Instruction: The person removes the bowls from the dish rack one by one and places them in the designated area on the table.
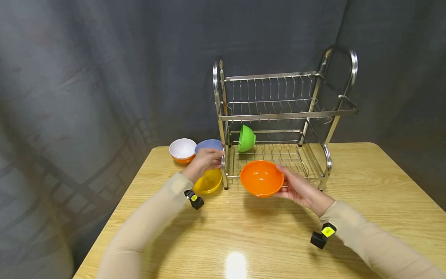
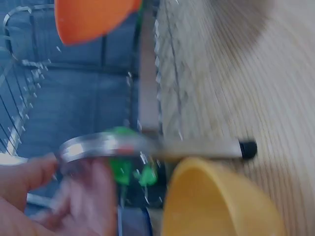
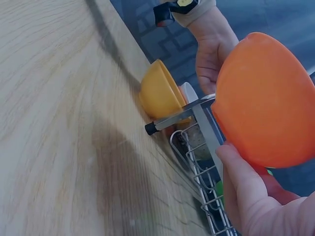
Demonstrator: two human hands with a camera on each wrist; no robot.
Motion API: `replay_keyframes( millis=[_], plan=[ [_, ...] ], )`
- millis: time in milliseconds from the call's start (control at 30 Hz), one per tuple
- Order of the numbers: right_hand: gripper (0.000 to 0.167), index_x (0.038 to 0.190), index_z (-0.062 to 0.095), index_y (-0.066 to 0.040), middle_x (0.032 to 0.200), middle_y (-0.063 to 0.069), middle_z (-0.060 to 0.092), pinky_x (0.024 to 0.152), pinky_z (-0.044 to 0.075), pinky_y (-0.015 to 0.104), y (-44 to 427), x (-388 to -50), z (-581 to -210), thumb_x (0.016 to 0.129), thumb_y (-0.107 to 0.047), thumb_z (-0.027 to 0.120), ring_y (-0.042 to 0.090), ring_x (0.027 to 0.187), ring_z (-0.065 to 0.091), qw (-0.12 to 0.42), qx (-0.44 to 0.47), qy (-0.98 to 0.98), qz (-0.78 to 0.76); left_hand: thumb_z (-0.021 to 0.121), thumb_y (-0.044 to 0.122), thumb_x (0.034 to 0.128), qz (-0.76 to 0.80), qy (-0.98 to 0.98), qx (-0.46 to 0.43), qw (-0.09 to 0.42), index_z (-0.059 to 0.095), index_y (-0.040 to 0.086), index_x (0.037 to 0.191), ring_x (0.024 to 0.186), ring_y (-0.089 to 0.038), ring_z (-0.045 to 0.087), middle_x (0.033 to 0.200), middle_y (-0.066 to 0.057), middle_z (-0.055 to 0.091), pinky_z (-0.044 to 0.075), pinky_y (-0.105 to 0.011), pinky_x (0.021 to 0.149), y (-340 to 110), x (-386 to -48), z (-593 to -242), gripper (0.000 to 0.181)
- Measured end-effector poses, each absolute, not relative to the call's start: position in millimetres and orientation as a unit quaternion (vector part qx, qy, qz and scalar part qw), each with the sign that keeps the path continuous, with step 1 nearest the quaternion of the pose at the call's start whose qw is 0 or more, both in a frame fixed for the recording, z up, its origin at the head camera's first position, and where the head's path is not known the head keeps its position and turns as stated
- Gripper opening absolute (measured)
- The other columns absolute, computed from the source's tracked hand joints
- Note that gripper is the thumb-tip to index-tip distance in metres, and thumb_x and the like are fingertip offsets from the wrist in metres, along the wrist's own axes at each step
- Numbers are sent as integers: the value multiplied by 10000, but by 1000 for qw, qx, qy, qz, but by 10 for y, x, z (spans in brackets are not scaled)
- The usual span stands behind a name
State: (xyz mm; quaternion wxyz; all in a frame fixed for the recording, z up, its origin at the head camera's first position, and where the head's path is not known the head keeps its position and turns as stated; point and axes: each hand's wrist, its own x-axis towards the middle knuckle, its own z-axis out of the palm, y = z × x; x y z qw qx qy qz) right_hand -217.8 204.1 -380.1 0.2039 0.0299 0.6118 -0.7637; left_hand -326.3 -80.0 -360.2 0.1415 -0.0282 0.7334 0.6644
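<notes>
My right hand (image 1: 296, 188) pinches the rim of an orange bowl (image 1: 262, 179) between thumb and fingers. The bowl is held above the table in front of the rack's lower tier, its inside facing up and toward me. My left hand (image 1: 208, 157) is at the left front post of the metal dish rack (image 1: 271, 116); in the left wrist view, thumb and fingers close around its curved tube (image 2: 108, 146). A green bowl (image 1: 246, 138) stands on its side at the left of the lower tier. Below my left hand, a yellow bowl (image 1: 209, 182) sits on the table.
Left of the rack are a blue bowl (image 1: 208, 145), partly behind my left hand, and a bowl with a white inside (image 1: 182, 148) and orange below. The rack's upper tier (image 1: 271, 95) has wire slots. A dark curtain (image 1: 156, 69) hangs behind the wooden table (image 1: 195, 240).
</notes>
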Motion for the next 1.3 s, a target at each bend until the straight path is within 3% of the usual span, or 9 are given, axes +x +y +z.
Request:
replay_keyframes(
  millis=[100,200,267,367,500,700,933,1200,1300],
  plan=[
    [745,1494,118,51,1176,204,506,877,561,356,2039,-2176,-3783,1019,-440,416,205,920,680,203,27,611,-764,540,51,959,683,727,-19,66,571,-61,1206,812,-118,586,985,-76,585,540,-366,930,-776,-3097,-3543,272],
    [746,1492,116,55,1195,215,482,878,560,355,2042,-2167,-3753,1021,-439,415,208,925,677,204,20,611,-765,487,-14,941,715,699,6,-8,562,-64,1166,857,-145,561,1007,-89,567,538,-321,856,-736,-2888,-3474,242],
    [740,1489,123,53,1187,209,480,875,561,357,2043,-2160,-3732,1020,-436,419,209,925,675,205,15,607,-767,470,-28,939,737,675,32,-11,550,-79,1159,857,-143,568,1014,-99,574,522,-283,817,-701,-2757,-3431,239],
    [720,1487,136,38,1163,187,489,866,565,353,2046,-2150,-3704,1021,-432,419,205,923,674,208,12,602,-771,448,1,965,755,650,62,64,504,-120,1233,880,-129,600,1062,-129,595,525,-317,913,-652,-2600,-3395,299],
    [698,1486,148,21,1170,186,489,858,568,349,2040,-2144,-3687,1022,-426,417,205,923,678,207,10,598,-774,431,124,1024,757,613,63,219,427,-119,1335,938,-153,616,1140,-156,584,414,-453,1093,-597,-2494,-3418,395],
    [715,1514,101,-8,1306,266,391,870,561,352,2016,-2142,-3686,1026,-433,405,215,947,674,208,1,598,-774,393,368,1043,751,546,51,368,373,-79,1385,1070,-267,578,1172,-160,550,343,-487,1131,-561,-2505,-3514,562],
    [718,1525,73,-21,1346,294,354,886,553,362,2009,-2130,-3702,1031,-436,386,215,957,675,216,-5,594,-775,381,383,1044,746,515,50,420,336,-28,1442,1285,-372,460,1388,-264,428,329,-467,1142,-540,-2530,-3609,574],
    [709,1506,113,3,1234,206,481,890,554,374,2000,-2133,-3692,1030,-455,371,214,952,680,219,-13,614,-758,401,348,1044,758,499,37,418,315,28,1472,1372,-389,369,1466,-279,353,324,-442,1148,-520,-2523,-3660,541],
    [732,1476,164,85,1193,250,568,892,556,388,2053,-2134,-3612,1035,-475,331,235,960,691,219,-57,683,-695,409,338,1043,764,494,30,413,313,19,1470,1381,-389,357,1469,-283,345,320,-442,1150,-537,-2521,-3664,542]
  ],
)
